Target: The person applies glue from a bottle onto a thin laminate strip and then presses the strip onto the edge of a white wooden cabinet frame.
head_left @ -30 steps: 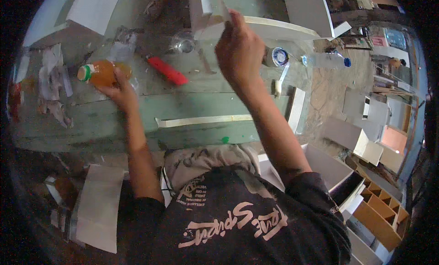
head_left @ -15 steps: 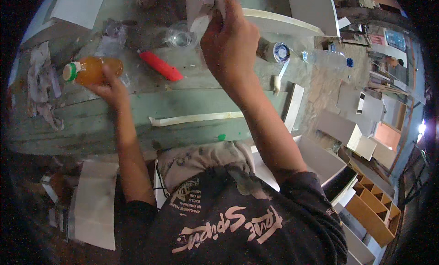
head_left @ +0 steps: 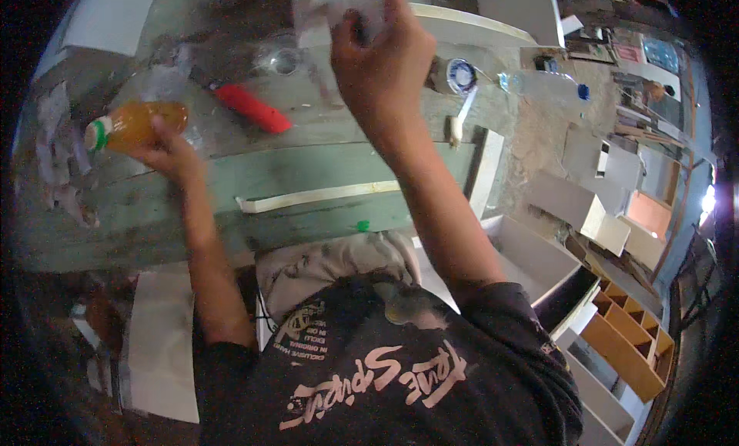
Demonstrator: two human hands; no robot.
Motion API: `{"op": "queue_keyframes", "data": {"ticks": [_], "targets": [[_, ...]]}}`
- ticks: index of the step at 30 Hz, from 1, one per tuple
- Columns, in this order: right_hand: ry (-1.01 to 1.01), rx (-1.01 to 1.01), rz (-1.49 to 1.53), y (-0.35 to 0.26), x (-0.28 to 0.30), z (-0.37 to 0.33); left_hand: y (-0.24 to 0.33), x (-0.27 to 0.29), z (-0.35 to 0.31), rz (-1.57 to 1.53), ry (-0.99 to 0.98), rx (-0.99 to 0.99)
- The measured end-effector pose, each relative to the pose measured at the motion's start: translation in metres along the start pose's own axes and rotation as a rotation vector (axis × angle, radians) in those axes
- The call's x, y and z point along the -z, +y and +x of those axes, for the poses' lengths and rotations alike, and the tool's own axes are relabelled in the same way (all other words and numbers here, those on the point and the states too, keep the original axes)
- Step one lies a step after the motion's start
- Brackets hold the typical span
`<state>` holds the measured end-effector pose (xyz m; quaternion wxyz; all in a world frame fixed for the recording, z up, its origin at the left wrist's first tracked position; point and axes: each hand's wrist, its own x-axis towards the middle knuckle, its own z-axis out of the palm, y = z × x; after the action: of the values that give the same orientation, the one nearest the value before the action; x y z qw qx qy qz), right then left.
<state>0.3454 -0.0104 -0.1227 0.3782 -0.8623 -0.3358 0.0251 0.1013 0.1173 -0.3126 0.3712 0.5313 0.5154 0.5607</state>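
Observation:
On the left, my left hand (head_left: 171,152) is closed around an orange bottle (head_left: 127,129) with a green and white cap. The bottle lies tilted sideways over the greenish tabletop, its cap toward the left. At the top middle, my right hand (head_left: 389,76) grips a whitish-grey, flat-sided piece (head_left: 368,5); it is blurred and partly cut off by the top edge, so its kind cannot be told. Between the hands lie a long red object (head_left: 252,108) and a clear round container (head_left: 280,61). Nearer me a narrow white strip (head_left: 323,196) stretches across the table.
Right of my right hand are a tape roll (head_left: 462,75) with a loose end and a clear plastic bottle (head_left: 543,85) with a blue cap. White panels (head_left: 519,13) stand at the back. An orange-brown divided box (head_left: 627,346) sits at the right. A person (head_left: 654,92) is far right.
My left hand has shifted slightly left with the orange bottle. The piece in my right hand has turned and moved slightly up. The whole view has shifted a little.

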Motion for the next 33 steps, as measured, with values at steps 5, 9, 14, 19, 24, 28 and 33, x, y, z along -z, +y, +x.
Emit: {"op": "queue_keyframes", "data": {"ticks": [5,9,14,19,24,28,33], "targets": [[0.109,0.158,0.083,0.04,0.002,0.019,-0.012,0.004,0.001,0.017,0.05,-0.029],[0.21,0.044,0.035,0.1,0.059,0.051,-0.002,0.0,0.001,-0.004,0.071,-0.021],[0.342,0.131,-0.107,0.211,0.124,0.092,0.014,-0.01,-0.003,0.059,0.07,-0.129],[0.359,0.14,-0.275,0.226,0.158,0.107,0.006,-0.002,0.0,0.058,0.076,-0.092],[0.362,0.224,-0.481,0.233,0.17,0.113,-0.001,0.001,0.001,0.076,0.028,-0.049],[0.328,0.213,-0.676,0.219,0.169,0.105,-0.002,0.003,0.004,0.015,0.02,0.046],[0.359,0.2,-0.581,0.204,0.162,0.078,-0.015,0.004,0.001,0.0,0.01,-0.035]]}}
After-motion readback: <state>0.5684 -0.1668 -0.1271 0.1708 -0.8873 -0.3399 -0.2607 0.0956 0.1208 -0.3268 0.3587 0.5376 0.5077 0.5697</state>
